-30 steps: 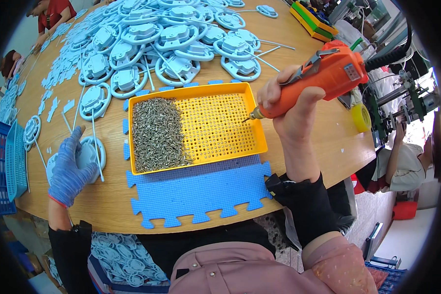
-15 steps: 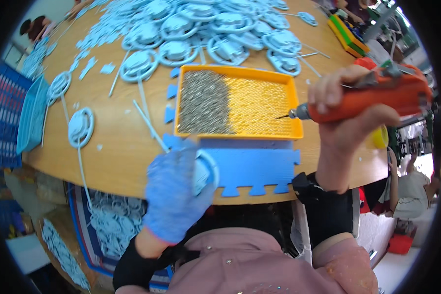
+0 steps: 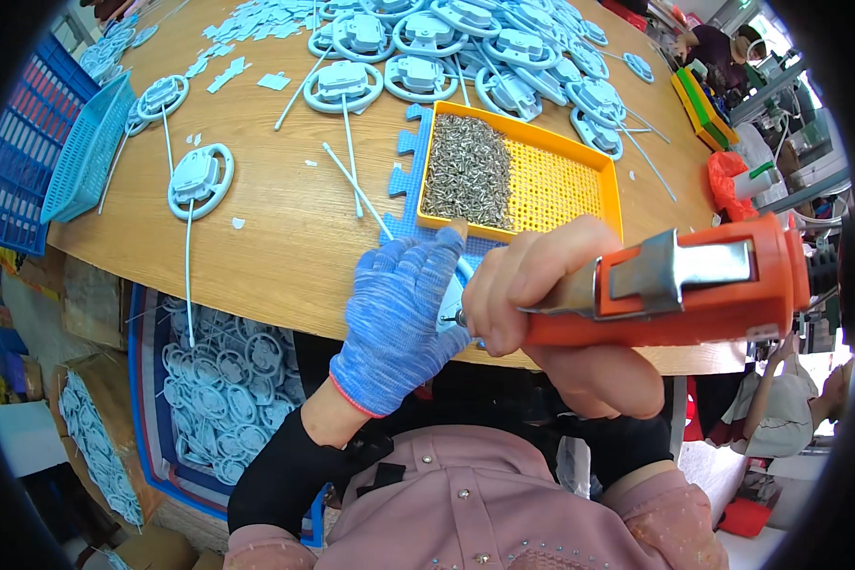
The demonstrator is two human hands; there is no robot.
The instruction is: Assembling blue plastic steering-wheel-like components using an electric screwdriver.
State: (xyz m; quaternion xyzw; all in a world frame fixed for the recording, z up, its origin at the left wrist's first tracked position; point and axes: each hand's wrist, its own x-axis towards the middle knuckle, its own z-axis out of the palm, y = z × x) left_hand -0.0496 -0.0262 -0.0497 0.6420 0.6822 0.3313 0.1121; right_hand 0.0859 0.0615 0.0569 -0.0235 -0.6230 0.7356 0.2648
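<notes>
In a blue knitted glove, my left hand point(image 3: 394, 309) is closed around a light-blue plastic wheel-shaped piece point(image 3: 453, 296), mostly hidden by the fingers. My bare right hand point(image 3: 570, 285) grips an orange power screwdriver point(image 3: 703, 285) lying across the palm. Its narrow tip meets the wheel-shaped piece beside my left fingers; whether a screw sits on it I cannot make out. Just beyond my hands is a yellow tray point(image 3: 616, 195), its left half covered by small metal screws point(image 3: 465, 171). A blue foam mat point(image 3: 408, 199) lies under the tray.
Many light-blue wheel pieces point(image 3: 427, 33) are heaped at the far side. One wheel with a long stem point(image 3: 200, 180) lies to the left. A turquoise basket point(image 3: 90, 152) stands at the left edge. Below the table, a blue-rimmed bin point(image 3: 142, 408) holds more pieces.
My right hand has brought the screwdriver from above the tray's right side down and left to the piece in my left hand. The whole view has shifted.
</notes>
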